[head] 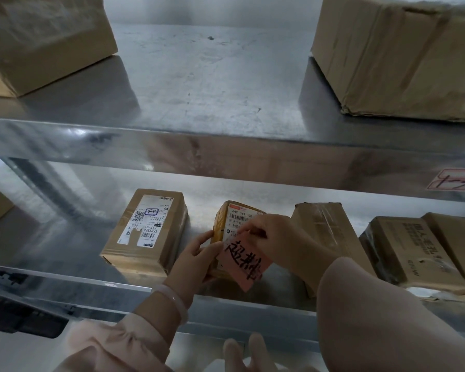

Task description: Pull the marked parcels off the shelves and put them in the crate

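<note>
The small yellow-taped cardboard parcel (pixel 226 216) is lying lower centre. The left hand (pixel 196 257) is gripping its side; the right hand (pixel 277 237) is pinching its pink paper note (pixel 243 264).

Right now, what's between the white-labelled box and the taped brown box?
Head view: a small yellow parcel bearing a pink note, gripped by the left hand.

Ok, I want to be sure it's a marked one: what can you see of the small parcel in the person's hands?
The small parcel is a box wrapped in yellowish tape, with a white barcode label on top. A pink note with black handwriting covers its near end. It is at the lower shelf, between a labelled box and a taped box. The left hand grips its left side; the right hand pinches the note.
</note>
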A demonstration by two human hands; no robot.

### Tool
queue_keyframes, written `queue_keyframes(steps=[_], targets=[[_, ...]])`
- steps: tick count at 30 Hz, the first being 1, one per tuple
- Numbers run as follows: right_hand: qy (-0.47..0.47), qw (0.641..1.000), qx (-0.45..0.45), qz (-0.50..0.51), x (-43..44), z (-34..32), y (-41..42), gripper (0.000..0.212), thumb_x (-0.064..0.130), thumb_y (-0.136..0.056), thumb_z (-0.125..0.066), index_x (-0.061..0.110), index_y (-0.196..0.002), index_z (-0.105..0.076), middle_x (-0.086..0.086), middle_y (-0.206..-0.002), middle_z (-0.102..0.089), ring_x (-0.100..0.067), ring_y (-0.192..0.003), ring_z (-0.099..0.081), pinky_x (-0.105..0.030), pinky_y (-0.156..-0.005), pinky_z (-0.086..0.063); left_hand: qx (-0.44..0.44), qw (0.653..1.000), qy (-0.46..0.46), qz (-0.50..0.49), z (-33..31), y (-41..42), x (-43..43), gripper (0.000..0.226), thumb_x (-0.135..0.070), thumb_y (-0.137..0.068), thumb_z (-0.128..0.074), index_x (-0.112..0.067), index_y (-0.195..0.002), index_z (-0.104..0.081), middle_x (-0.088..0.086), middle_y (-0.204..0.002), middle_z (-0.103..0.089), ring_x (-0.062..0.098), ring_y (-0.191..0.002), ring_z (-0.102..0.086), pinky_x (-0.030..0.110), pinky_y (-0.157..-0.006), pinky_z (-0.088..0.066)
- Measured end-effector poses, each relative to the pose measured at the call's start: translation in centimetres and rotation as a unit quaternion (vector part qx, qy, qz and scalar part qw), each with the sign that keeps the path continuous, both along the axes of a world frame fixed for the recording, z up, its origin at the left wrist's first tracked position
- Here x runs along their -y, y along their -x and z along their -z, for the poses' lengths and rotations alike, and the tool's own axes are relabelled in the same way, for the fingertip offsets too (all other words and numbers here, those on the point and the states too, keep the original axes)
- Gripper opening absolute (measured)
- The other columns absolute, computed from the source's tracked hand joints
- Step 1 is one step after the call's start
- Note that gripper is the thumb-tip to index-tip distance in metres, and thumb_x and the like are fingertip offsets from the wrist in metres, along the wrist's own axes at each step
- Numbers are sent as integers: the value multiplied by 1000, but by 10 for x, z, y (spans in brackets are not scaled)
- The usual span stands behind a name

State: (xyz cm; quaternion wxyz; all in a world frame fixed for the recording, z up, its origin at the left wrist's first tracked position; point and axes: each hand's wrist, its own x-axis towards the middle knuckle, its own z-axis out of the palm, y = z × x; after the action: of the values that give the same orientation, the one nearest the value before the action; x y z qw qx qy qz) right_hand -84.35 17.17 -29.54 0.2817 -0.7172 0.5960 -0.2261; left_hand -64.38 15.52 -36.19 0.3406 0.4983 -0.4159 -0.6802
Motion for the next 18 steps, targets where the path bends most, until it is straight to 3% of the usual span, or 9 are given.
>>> queue_keyframes(steps=[6,12,18], targets=[[43,997,-53,-31,3,1,-1,7,22,-91,-63,25,-98,-62,9,-93,-68,-9,-82,-66,-23,-68,-58,18,1000,-2,6,-1,-1,-2,44,-23,-91,-61,-23,-134,-52,10,-102,-74,22,-88,-73,38,-73,-59],[90,994,-50,-28,4,5,-5,19,22,-90,-66,25,-109,-66,11,-97,-62,-3,-79,-59,-12,-67,-50,22,1000,4,6,-4,1,-5,43,-24,-91,-62,-23,-133,-53,11,-104,-72,25,-92,-72,48,-85,-58],[102,993,-43,-31,5,9,-4,27,24,-89,-67,27,-115,-62,10,-97,-59,-6,-82,-58,-16,-72,-52,37,999,6,7,-1,-1,-5,41,-25,-91,-62,-24,-132,-55,10,-102,-73,25,-92,-72,51,-84,-58]])
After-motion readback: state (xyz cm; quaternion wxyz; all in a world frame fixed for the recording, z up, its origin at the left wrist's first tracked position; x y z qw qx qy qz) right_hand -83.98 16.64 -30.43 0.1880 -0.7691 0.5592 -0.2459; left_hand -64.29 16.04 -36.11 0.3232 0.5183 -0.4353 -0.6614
